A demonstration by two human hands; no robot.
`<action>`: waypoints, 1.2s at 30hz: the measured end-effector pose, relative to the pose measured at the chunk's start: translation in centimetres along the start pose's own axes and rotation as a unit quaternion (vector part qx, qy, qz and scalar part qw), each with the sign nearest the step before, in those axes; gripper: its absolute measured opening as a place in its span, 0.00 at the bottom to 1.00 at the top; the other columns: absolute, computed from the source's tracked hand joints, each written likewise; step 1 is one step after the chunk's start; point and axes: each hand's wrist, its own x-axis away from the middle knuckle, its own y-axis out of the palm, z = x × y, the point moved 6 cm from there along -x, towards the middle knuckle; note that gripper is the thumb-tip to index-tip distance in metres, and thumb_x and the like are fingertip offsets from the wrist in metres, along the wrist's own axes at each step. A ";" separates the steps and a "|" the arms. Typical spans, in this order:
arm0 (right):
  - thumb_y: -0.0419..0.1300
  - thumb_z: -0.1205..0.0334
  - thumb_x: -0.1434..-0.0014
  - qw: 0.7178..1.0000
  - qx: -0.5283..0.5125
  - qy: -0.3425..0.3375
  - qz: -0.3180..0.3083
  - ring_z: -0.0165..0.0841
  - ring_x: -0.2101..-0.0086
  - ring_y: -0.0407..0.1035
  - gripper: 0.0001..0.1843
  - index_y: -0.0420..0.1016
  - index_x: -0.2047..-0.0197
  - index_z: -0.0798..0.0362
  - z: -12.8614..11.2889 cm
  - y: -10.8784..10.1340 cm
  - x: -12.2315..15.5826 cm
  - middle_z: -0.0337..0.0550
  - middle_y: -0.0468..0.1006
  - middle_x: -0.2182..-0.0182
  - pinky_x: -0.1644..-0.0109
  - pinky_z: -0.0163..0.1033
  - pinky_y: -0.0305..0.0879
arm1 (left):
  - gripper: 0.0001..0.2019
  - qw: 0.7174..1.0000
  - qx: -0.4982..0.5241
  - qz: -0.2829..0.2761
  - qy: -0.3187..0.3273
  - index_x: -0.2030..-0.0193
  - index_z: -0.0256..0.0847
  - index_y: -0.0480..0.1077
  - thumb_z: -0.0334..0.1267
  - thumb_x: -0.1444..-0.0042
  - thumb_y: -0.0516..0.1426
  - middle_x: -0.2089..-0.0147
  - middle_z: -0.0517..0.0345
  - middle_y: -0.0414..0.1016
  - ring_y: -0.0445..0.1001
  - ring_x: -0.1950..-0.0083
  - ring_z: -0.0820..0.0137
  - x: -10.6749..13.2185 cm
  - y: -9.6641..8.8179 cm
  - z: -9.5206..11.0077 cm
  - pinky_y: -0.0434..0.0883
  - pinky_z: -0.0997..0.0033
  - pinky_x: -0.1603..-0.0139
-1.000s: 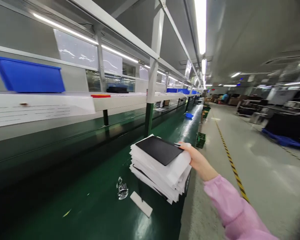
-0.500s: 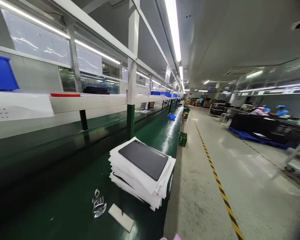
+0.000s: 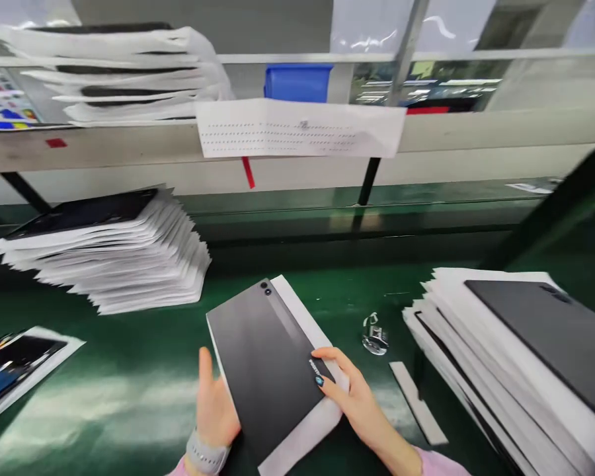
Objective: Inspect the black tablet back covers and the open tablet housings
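Note:
A dark grey tablet (image 3: 268, 363), back side up with two camera lenses at its top corner, is tilted over the green bench with a white sheet (image 3: 297, 307) beneath it. My right hand (image 3: 344, 390) grips its right edge together with the sheet, thumb and a finger on the back. At the left edge is my left hand (image 3: 218, 410), thumb stretched up and apart from the tablet; its other fingers are partly hidden behind the tablet. To the right, a similar tablet (image 3: 550, 337) lies on a stack of white sheets (image 3: 441, 317).
A tall stack of white sheets (image 3: 153, 258) with a dark tablet on top stands at left. Nearer lies another tablet (image 3: 20, 370), screen up. A small clear plastic item (image 3: 375, 336) and a whitish strip (image 3: 417, 403) lie before the right stack. A shelf (image 3: 143, 145) runs above.
The view has swung left from along the bench to face it. Both my hands are now in view, with a tablet and white sheet in the right one.

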 end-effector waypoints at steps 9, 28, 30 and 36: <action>0.67 0.50 0.39 0.969 -0.171 0.145 -0.108 0.34 0.68 0.74 0.14 0.74 0.52 0.44 0.9 0.5 -0.1 0.37 0.79 0.64 0.62 0.36 0.68 | 0.27 0.992 -0.048 0.113 -0.030 0.41 0.43 0.74 0.59 0.38 0.56 0.39 0.55 0.75 0.68 0.34 0.52 0.2 0.8 -0.1 0.61 0.55 0.32; 0.77 0.48 0.54 0.971 -0.128 0.195 -0.060 0.39 0.63 0.76 0.17 0.88 0.63 0.47 1.5 0.3 -0.3 0.45 0.83 0.60 0.56 0.39 0.72 | 0.43 0.956 -0.001 0.284 -0.076 0.47 0.28 0.78 0.58 0.32 0.31 0.46 0.38 0.79 0.77 0.45 0.49 0.3 0.4 -0.5 0.71 0.49 0.41; 0.76 0.47 0.53 0.974 -0.108 0.183 -0.074 0.39 0.64 0.75 0.17 0.88 0.64 0.48 1.4 0.3 -0.3 0.47 0.82 0.59 0.55 0.40 0.72 | 0.37 0.949 -0.005 0.307 -0.074 0.49 0.28 0.78 0.55 0.30 0.35 0.48 0.39 0.81 0.79 0.47 0.51 0.8 -0.3 -0.4 0.72 0.51 0.42; 0.70 0.45 0.46 0.979 -0.061 0.145 -0.127 0.44 0.57 0.74 0.17 0.86 0.62 0.49 1.3 0.5 -0.3 0.47 0.80 0.56 0.51 0.45 0.69 | 0.23 0.931 -0.027 0.353 -0.082 0.52 0.25 0.79 0.40 0.31 0.47 0.55 0.42 0.84 0.82 0.55 0.56 2.0 -2.3 -0.6 0.76 0.58 0.49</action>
